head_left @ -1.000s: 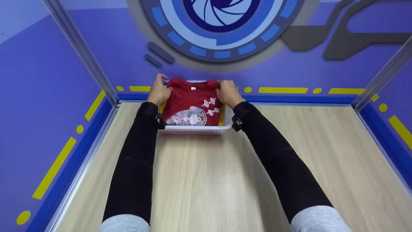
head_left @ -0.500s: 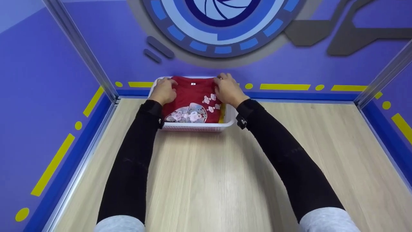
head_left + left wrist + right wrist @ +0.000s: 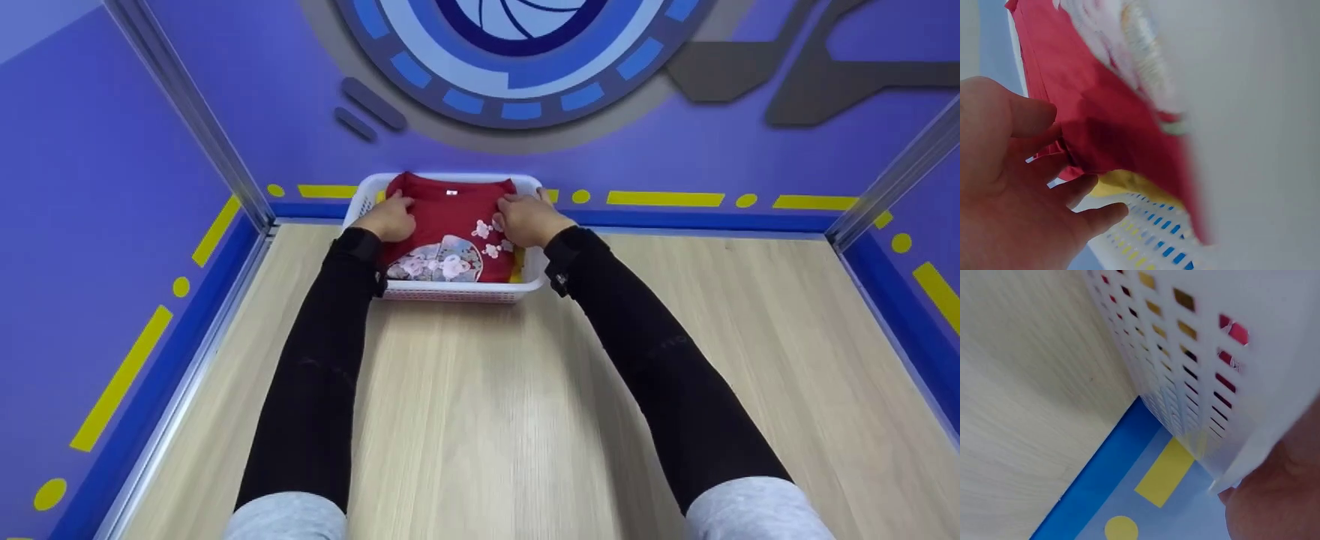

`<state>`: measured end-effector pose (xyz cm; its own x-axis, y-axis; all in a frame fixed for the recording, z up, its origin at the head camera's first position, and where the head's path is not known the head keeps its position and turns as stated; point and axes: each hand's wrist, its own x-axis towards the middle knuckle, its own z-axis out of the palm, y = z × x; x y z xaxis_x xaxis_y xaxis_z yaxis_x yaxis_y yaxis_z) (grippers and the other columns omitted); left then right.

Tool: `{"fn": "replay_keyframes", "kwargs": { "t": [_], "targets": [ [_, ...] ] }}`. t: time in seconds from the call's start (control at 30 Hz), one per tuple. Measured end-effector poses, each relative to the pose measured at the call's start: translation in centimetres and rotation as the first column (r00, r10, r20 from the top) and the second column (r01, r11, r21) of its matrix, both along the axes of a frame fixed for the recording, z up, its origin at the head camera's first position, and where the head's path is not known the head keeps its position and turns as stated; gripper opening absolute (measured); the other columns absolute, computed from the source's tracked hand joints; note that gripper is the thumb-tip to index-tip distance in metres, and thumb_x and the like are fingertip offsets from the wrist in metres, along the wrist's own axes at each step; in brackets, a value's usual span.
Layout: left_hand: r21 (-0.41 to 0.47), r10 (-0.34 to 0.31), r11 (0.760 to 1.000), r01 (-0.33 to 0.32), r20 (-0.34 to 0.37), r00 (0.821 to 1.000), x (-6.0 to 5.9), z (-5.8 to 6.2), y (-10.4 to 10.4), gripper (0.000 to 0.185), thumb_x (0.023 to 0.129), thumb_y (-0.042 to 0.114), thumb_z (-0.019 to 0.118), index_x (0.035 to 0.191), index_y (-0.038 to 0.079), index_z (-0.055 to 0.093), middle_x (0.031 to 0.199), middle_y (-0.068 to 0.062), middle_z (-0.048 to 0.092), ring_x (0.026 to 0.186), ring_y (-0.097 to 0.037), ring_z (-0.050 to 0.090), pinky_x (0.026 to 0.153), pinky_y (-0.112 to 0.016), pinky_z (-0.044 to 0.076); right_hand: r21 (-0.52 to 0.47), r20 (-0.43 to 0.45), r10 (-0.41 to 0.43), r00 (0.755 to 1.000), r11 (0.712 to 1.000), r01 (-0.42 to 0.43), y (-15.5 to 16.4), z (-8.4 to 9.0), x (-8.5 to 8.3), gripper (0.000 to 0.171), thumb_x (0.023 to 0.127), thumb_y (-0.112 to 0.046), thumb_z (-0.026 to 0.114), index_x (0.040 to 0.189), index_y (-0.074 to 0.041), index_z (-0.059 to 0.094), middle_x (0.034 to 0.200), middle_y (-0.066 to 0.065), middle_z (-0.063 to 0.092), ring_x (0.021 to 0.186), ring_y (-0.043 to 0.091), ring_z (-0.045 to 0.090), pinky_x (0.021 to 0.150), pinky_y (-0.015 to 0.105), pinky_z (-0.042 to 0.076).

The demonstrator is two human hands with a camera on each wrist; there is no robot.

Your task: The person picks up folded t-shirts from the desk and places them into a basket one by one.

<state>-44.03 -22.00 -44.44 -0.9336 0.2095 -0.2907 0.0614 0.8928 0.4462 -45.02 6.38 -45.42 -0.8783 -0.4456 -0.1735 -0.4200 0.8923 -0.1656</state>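
A folded red shirt (image 3: 450,217) with a floral fan print and pale flowers lies in a white plastic basket (image 3: 450,288), collar toward the back wall. Yellow cloth (image 3: 1129,183) shows beneath it. My left hand (image 3: 391,218) is at the shirt's left side inside the basket; in the left wrist view its fingers are spread and loosely bent beside the red fabric. My right hand (image 3: 531,219) lies over the shirt's right edge by the basket rim, fingers touching the cloth. In the right wrist view the basket wall hides most of that hand (image 3: 1275,500).
The basket stands on a wooden tabletop (image 3: 465,405), close to the purple back wall (image 3: 637,161). Purple side panels (image 3: 90,225) and metal corner posts (image 3: 195,112) bound the table left and right.
Both hands have come off the shirt's top corners and moved slightly down its sides, toward me. The shirt lies flatter, and the basket's back rim is more visible.
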Motion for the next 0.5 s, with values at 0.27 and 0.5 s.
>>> {"fn": "replay_keyframes", "kwargs": {
  "t": [0.27,0.5],
  "targets": [
    [-0.078,-0.019,0.997,0.009,-0.128,0.992,1.7,0.6,0.9,0.057,0.112,0.018,0.041,0.166,-0.001,0.045,0.178,-0.03,0.032,0.164,-0.044,0.038,0.135,-0.05,0.034,-0.122,0.02,0.034,0.999,0.992,-0.031,0.8,1.0,1.3,0.05,0.118,-0.025,0.044,0.159,0.002,0.052,0.165,0.021,0.056,0.158,0.039,0.05,0.138,0.067,0.016],
    [0.019,-0.047,0.998,0.056,-0.317,0.947,5.7,2.5,1.1,0.032,0.112,0.022,0.057,0.125,0.003,0.079,0.112,-0.016,0.077,0.106,-0.033,0.072,0.103,-0.048,0.057,-0.317,-0.024,0.268,0.963,0.912,-0.261,1.9,3.0,5.0,0.03,0.113,-0.02,0.061,0.122,0.0,0.081,0.11,0.014,0.08,0.095,0.027,0.072,0.094,0.044,0.062]
  ]
}}
